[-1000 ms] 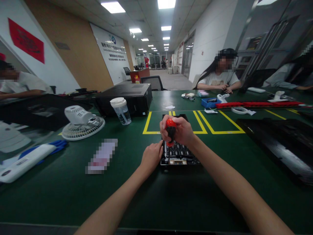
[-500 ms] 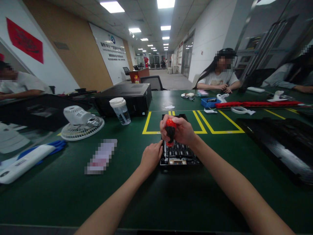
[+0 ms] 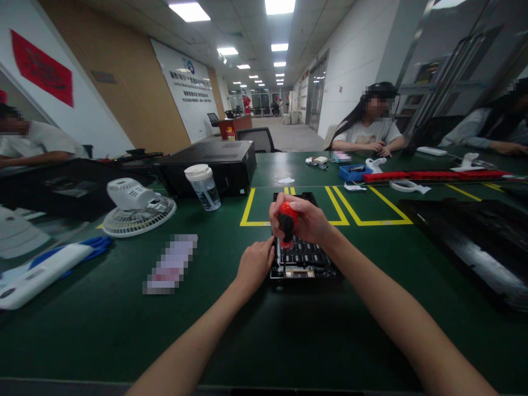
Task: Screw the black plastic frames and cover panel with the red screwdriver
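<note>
My right hand is closed around the red and black handle of a screwdriver, held upright with its thin shaft pointing down. Its tip meets the near left part of a black device housing, where a small pale strip shows. Rows of dark rounded shapes fill the housing's open inside; its far part is partly covered by my right hand. My left hand grips the housing's left edge, fingers bent and close together, with some fingertips hidden.
Left of me lie a phone-like blurred item, a white fan and a lidded cup beside a black computer case. A large black panel lies right. Beyond are a blue tray, yellow tape lines and seated people.
The screwdriver handle has turned and tilted very slightly in my right hand. My left hand and the housing stay where they were.
</note>
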{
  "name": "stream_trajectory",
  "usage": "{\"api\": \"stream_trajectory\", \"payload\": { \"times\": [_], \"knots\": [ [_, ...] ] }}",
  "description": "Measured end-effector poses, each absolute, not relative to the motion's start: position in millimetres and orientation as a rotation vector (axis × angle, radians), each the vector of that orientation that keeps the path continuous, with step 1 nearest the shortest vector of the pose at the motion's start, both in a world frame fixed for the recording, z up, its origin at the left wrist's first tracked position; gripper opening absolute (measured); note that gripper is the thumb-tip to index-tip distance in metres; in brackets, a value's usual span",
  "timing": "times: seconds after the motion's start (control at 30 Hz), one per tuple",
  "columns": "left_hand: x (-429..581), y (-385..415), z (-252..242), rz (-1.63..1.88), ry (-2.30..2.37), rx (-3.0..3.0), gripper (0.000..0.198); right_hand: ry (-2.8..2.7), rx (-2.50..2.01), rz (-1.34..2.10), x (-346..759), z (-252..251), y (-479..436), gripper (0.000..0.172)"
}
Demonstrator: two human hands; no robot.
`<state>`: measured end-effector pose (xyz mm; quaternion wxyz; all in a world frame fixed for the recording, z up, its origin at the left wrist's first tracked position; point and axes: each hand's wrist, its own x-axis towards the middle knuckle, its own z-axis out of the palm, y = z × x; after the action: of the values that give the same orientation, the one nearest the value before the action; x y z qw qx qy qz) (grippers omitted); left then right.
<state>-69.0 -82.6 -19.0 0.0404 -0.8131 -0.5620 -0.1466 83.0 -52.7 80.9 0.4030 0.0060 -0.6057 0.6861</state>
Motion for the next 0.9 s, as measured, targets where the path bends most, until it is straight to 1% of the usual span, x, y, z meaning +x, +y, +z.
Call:
{"api": "stream_trajectory", "payload": {
  "times": [0.9],
  "knots": [
    [-69, -83, -16, -0.432, -1.727, -2.51, 0.031, -1.63, -0.086, 1.67, 94, 86, -50, 0.01]
  ]
}}
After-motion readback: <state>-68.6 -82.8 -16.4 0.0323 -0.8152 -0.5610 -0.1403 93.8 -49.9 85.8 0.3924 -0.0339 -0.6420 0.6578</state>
